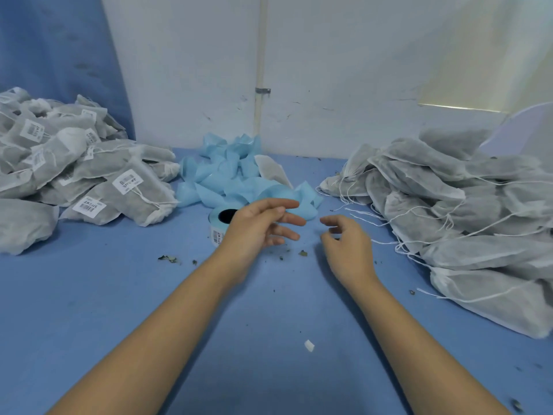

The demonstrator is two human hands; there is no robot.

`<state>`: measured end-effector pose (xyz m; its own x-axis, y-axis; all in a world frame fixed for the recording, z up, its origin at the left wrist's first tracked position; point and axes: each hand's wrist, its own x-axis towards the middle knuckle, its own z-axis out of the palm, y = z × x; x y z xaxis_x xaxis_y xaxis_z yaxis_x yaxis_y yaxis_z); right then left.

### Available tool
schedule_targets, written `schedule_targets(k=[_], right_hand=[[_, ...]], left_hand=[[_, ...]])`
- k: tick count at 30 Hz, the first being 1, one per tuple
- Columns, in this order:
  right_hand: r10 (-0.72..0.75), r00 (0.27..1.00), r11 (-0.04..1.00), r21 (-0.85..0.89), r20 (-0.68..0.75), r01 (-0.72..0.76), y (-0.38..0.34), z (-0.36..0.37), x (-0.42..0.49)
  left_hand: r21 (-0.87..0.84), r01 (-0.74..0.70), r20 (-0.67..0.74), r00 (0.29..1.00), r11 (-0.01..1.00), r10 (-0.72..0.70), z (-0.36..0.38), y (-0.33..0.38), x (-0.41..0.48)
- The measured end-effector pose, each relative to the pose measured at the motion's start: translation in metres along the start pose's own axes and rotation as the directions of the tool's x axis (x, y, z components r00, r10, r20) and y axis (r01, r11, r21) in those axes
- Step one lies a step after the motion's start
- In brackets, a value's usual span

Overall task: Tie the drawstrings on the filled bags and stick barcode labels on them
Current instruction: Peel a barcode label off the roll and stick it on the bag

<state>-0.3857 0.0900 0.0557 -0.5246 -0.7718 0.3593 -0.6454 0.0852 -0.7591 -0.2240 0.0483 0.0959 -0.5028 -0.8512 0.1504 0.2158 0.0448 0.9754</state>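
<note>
Both my hands hover over the middle of the blue table, holding nothing. My left hand has its fingers spread and pointing right, just in front of the roll of barcode labels. My right hand hangs with fingers loosely curled, a short way left of the heap of unlabelled filled bags with loose white drawstrings. At the left lies a heap of tied bags bearing barcode labels.
A tangle of light blue label backing strip lies against the white wall behind the roll. Dried leaf crumbs and a small white scrap are scattered on the table. A blue curtain hangs at the far left.
</note>
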Motion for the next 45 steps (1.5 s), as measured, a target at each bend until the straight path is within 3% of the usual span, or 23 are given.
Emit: schedule_targets(k=[9, 14, 18, 23, 29, 36, 42, 45], right_hand=[[0.254, 0.967, 0.967, 0.032, -0.012, -0.254, 0.029, 0.002, 0.082], [0.364, 0.928, 0.907, -0.254, 0.076, -0.335, 0.037, 0.014, 0.123], [0.420, 0.897, 0.906, -0.109, 0.136, -0.408, 0.041, 0.024, 0.146], [0.287, 0.952, 0.948, -0.112, -0.110, -0.299, 0.048, 0.017, 0.139], [0.309, 0.915, 0.951, 0.117, -0.260, -0.288, 0.036, 0.001, 0.104], [0.231, 0.947, 0.961, 0.202, -0.222, -0.187, 0.009, -0.009, 0.043], [0.143, 0.979, 0.983, 0.138, -0.142, -0.123, -0.003, -0.005, 0.005], [0.112, 0.988, 0.991, 0.080, -0.109, -0.104, -0.002, -0.002, -0.006]], left_hand=[[-0.052, 0.055, -0.065, 0.996, 0.997, -0.058, 0.036, -0.004, 0.053], [-0.136, 0.080, -0.126, 0.987, 0.987, -0.097, 0.049, -0.014, 0.086], [-0.170, 0.091, -0.133, 0.985, 0.981, -0.114, 0.056, -0.022, 0.100], [-0.149, 0.105, -0.127, 0.984, 0.983, -0.124, 0.059, -0.028, 0.097], [-0.089, 0.103, -0.150, 0.982, 0.991, -0.116, 0.053, -0.021, 0.076], [0.065, 0.166, -0.192, 0.970, 0.984, -0.151, 0.051, -0.024, 0.035], [0.166, 0.018, -0.160, 0.987, 0.986, 0.008, 0.043, -0.031, 0.009], [0.309, -0.029, -0.198, 0.976, 0.950, 0.094, 0.034, -0.038, 0.002]])
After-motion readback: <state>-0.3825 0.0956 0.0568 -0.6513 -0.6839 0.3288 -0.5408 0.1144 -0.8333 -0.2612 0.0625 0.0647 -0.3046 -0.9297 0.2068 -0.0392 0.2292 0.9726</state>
